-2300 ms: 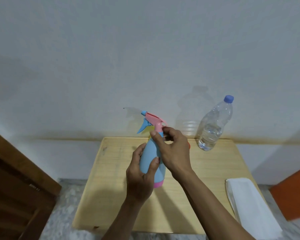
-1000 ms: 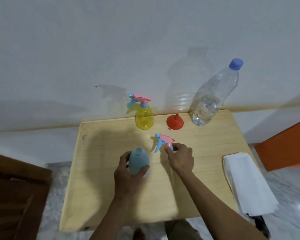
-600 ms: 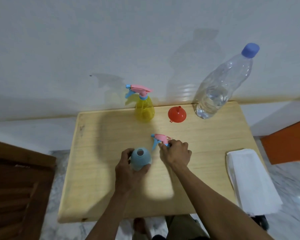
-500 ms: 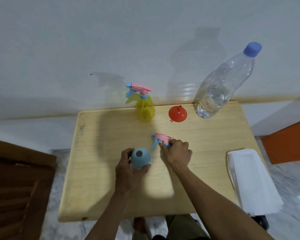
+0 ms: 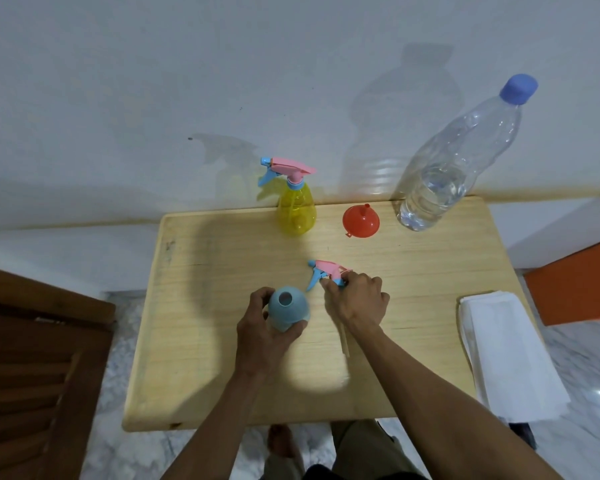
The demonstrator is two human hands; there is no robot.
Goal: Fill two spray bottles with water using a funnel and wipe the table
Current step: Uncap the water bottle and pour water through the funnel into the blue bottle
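Note:
The light blue spray bottle (image 5: 288, 310) stands upright mid-table with its neck uncovered, and my left hand (image 5: 262, 332) is wrapped around its body. Its pink and blue spray head (image 5: 326, 271) lies on the wooden table (image 5: 201, 358) just to the right, its dip tube running back under my right hand (image 5: 359, 301), whose fingers pinch the head's collar. At the back stand a yellow spray bottle (image 5: 297, 211) with its head on, a red funnel (image 5: 361, 221) resting mouth down, and a clear water bottle (image 5: 444, 178) with a blue cap, partly full.
A folded white cloth (image 5: 506, 355) hangs over the table's right edge. The table stands against a white wall. A brown wooden door (image 5: 32, 358) is at the left and an orange object (image 5: 575, 285) at the right. My legs and a foot show below the front edge.
The spray head came off the blue bottle and my right hand laid it on the table. My left hand set the bottle down. In the last half second almost nothing moved.

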